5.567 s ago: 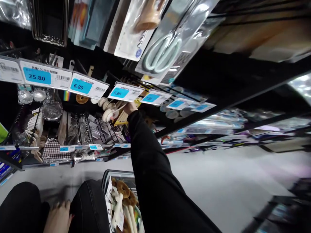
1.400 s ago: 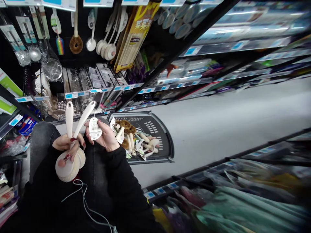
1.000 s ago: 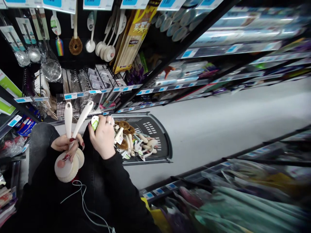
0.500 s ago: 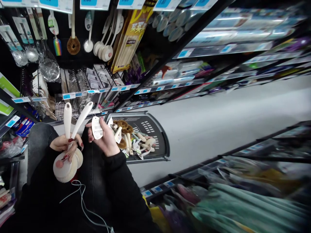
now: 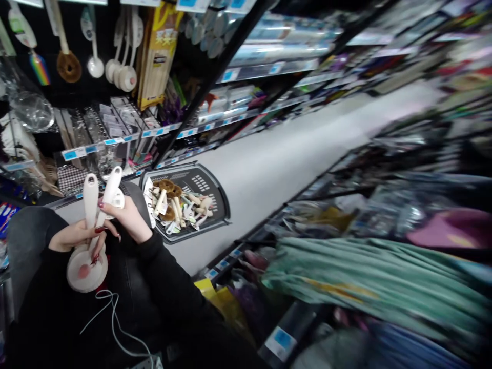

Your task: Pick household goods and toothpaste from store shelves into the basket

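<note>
In the head view, my left hand (image 5: 79, 234) is closed around two white long-handled dish brushes (image 5: 91, 197), held handles up above my lap. Their round pale heads (image 5: 85, 271) hang below the fingers and overlap; the front one bears a pink spot. My right hand (image 5: 129, 218) is closed on the upper handle of the right-hand brush (image 5: 113, 187), thumb laid across it. A white paper tag (image 5: 118, 200) shows behind that handle, by the right fingers. Some of the right fingers are hidden.
A dark plastic basket (image 5: 226, 205) holding several brushes stands on the aisle floor beside my right knee. Ahead, shelving carries hanging brushes (image 5: 69, 66), skewer packs (image 5: 157, 64) and packaged rolls (image 5: 280, 48). To the right, another shelf bears green bagged goods (image 5: 346, 271), blurred.
My right hand has brought the tag leftward to the right-hand brush and now grips its handle. The two brush heads overlap more. The view has swung right, along the aisle.
</note>
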A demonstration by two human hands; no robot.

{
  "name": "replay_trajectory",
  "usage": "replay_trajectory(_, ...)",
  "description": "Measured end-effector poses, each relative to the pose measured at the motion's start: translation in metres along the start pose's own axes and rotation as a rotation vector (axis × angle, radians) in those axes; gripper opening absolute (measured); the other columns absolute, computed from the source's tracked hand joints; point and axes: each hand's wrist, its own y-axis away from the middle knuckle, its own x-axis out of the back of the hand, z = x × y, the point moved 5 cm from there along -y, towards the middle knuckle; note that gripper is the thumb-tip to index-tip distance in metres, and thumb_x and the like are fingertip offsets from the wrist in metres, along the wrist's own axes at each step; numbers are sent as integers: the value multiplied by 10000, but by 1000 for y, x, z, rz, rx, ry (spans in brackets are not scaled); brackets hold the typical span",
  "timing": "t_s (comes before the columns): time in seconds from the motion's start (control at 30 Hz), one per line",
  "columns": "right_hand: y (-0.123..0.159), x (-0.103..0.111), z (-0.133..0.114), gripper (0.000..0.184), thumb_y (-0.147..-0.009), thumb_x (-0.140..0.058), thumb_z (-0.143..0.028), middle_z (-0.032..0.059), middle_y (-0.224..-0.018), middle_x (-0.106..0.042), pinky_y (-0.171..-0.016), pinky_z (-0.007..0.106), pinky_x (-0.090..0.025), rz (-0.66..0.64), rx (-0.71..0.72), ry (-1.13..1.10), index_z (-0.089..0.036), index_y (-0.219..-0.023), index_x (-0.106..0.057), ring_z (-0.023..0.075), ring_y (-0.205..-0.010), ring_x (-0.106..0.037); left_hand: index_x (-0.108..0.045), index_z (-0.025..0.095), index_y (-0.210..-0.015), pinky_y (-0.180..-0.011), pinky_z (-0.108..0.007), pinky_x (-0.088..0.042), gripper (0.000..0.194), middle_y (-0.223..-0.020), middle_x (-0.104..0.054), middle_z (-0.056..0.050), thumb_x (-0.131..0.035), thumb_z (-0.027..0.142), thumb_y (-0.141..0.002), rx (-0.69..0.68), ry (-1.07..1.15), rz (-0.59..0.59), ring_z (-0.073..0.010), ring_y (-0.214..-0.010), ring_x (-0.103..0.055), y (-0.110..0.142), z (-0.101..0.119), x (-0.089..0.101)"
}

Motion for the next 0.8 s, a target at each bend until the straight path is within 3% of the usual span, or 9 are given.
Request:
replay_trajectory(0.1,12,9,-12,265,-648,-732,-363,-16,-632,-589,-453,209,-356,17,33,-79,-144,-770,-645,82,-514,-460,-646,119,-1107,-602,-330,-571,388,-686,-708,-110,-593,407,-852,-2,-67,62,-239,-637,-694,-7,4,1)
replay_trajectory(0.2,43,43,-46,231,-676,-698,-368,-26,-603,-542,-379,218,-301,174,198,-92,-174,-767,-612,67,-432,-379,-680,139,-1080,-771,-350,-576,395,-909,-732,-159,-687,395,-779,-166,-50,347,-276,-881,-699,-9,17,17)
replay_trajectory(0.3,85,107,-86,221,-712,-670,-376,-8,-689,-558,-386,233,-367,461,442,61,-201,-810,-577,80,-442,-430,-695,165,-1038,-825,-403,-577,376,-880,-737,-126,-741,369,-726,-452,79,644,-280,-931,-684,-2,32,39)
replay_trajectory(0.4,115,192,-97,235,-768,-620,-402,22,-757,-578,-513,279,-482,800,572,300,-198,-866,-556,130,-562,-547,-677,177,-1062,-771,-418,-598,357,-765,-724,-86,-722,333,-744,-554,156,774,-267,-856,-692,3,35,55)
replay_trajectory(0.47,118,250,-80,298,-784,-595,-431,54,-801,-606,-626,332,-523,971,535,480,-169,-920,-553,170,-661,-591,-673,172,-1061,-706,-376,-610,310,-675,-688,-51,-688,289,-774,-563,158,803,-224,-722,-685,4,35,59)
replay_trajectory(0.53,108,298,-49,323,-818,-542,-411,112,-867,-635,-755,375,-517,1079,392,773,-122,-962,-572,212,-791,-611,-674,156,-1041,-582,-295,-593,255,-556,-605,-5,-645,253,-806,-568,162,789,-154,-541,-613,1,35,57)
replay_trajectory(0.6,87,329,-11,279,-853,-472,-292,182,-1005,-635,-884,377,-462,1018,160,1188,-93,-989,-612,235,-939,-592,-676,130,-1000,-414,-192,-487,208,-440,-477,41,-598,242,-844,-560,182,750,-87,-383,-460,-3,33,51)
replay_trajectory(0.7,64,353,40,365,-786,-430,-95,218,-1148,-595,-868,352,-447,819,-31,1471,-87,-1097,-620,234,-972,-581,-678,107,-945,-311,-139,-313,218,-355,-338,78,-540,267,-890,-532,199,689,-46,-286,-260,-8,29,43)
replay_trajectory(0.8,57,357,66,430,-707,-441,-43,221,-1085,-614,-763,351,-465,716,-42,1509,-93,-1090,-631,238,-870,-594,-678,106,-926,-316,-141,-286,283,-330,-285,90,-500,326,-918,-513,203,648,-40,-266,-188,-10,26,42)
